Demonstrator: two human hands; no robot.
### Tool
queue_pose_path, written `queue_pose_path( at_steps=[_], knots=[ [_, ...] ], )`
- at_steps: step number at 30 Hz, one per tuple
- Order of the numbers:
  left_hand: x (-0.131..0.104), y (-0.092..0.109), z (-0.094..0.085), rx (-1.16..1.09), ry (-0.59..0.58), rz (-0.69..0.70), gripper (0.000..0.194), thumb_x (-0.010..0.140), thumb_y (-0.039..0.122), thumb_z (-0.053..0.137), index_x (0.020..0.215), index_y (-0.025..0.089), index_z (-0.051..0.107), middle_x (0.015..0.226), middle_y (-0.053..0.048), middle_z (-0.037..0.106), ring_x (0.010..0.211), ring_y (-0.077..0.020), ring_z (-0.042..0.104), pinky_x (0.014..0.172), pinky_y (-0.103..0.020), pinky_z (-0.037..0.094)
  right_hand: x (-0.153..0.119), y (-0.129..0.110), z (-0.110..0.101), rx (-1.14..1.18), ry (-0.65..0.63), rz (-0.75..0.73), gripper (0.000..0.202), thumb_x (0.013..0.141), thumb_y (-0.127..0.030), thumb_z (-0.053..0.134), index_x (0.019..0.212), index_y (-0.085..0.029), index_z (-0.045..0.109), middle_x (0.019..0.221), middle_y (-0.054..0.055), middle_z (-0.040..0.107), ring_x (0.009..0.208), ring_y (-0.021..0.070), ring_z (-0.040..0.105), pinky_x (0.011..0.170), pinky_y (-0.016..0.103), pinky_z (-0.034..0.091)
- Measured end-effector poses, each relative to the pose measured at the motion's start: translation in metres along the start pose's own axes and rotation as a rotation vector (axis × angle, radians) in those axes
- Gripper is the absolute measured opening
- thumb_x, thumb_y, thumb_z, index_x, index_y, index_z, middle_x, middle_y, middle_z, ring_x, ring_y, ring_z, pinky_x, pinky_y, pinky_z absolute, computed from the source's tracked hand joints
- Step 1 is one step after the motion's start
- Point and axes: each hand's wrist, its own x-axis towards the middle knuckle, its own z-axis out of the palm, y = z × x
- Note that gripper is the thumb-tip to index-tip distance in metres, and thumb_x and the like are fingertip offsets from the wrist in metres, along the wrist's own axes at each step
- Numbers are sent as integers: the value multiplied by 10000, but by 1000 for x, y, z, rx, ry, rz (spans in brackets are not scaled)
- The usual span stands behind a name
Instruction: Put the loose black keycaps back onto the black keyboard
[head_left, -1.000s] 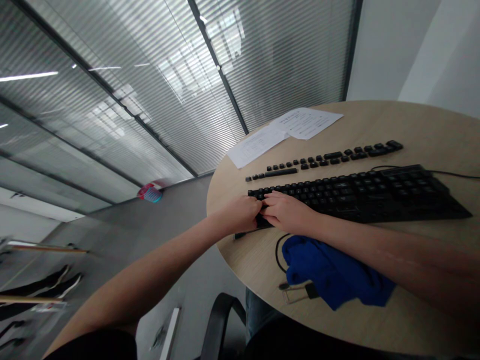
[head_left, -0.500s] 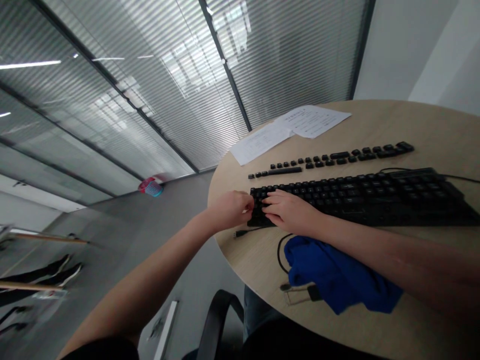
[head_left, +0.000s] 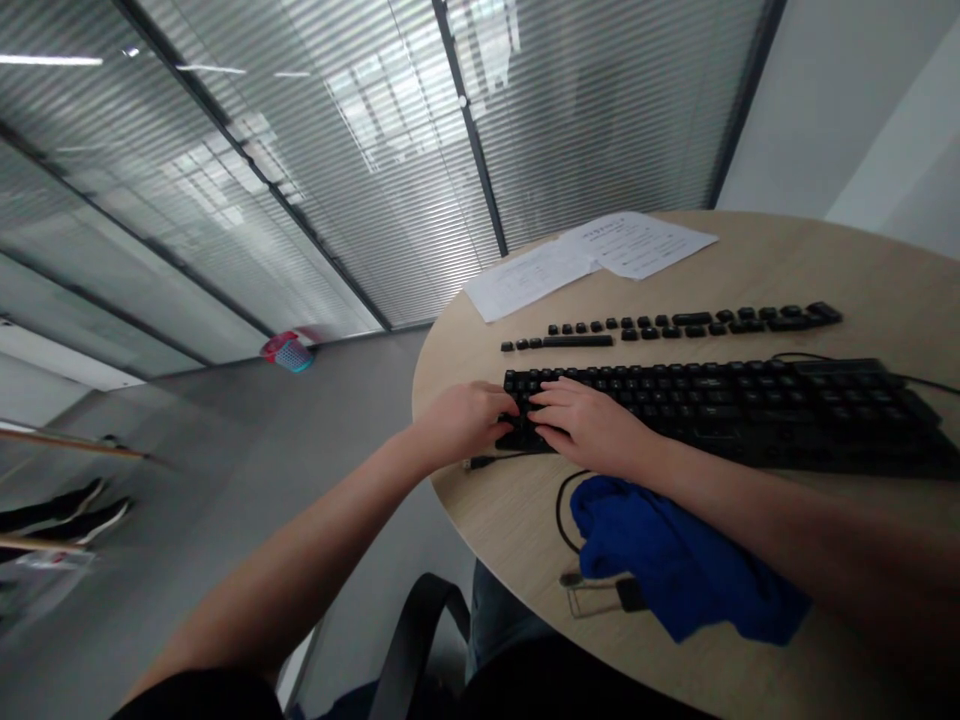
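A black keyboard (head_left: 682, 400) lies along the wooden table. At its left end my left hand (head_left: 474, 418) has thumb and fingers bent together onto the end keys; whatever is between the fingertips is too small and dark to make out. My right hand (head_left: 589, 422) rests just beside it, palm down, fingers apart and touching the left part of the keyboard. Beyond the keyboard loose black keycaps (head_left: 694, 331) are lined up in two rows, with a long space bar (head_left: 577, 341) in the nearer row.
A blue cloth (head_left: 675, 550) lies under my right forearm, next to a keycap puller with wire loops (head_left: 592, 598). A cable plug (head_left: 478, 463) sits near the table's left edge. Printed papers (head_left: 637, 245) lie at the back. A chair armrest (head_left: 420, 630) stands below the table edge.
The view has tilted slightly. My left fingers have moved a little to the right over the end keys, while my right hand stays almost in place on the keyboard.
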Motion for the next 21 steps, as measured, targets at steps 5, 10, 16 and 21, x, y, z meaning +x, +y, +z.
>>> queue_pose_path(
  at_steps=[5,10,16,21],
  knots=[
    [-6,5,7,-29,54,-9,158,849,144,706,1000,192,700,942,-51,744,895,-228,693,779,-335,542,-2,0,1,-26,-21,28,203,944,-170,646,1080,-180,796,1213,100,723,1222,266,634,1155,507,470],
    [-4,-1,13,-206,102,-39,238,808,101,701,1022,205,704,927,-22,734,793,-171,676,734,-288,535,-1,0,0,-29,-18,16,211,950,-168,636,1090,-159,794,1204,108,725,1195,265,649,1152,509,475],
    [-2,-10,22,-381,149,-58,282,772,84,716,1027,201,739,907,-18,726,773,-153,672,706,-261,542,0,0,-1,-30,-24,25,212,940,-167,653,1096,-177,796,1208,104,727,1202,263,647,1148,506,477],
    [-4,-6,24,-377,222,-45,248,768,58,712,960,209,751,895,-15,715,736,-141,656,692,-257,541,-1,0,-1,-41,-22,25,197,942,-165,654,1075,-168,799,1208,104,726,1210,270,641,1139,501,483]
  ],
)
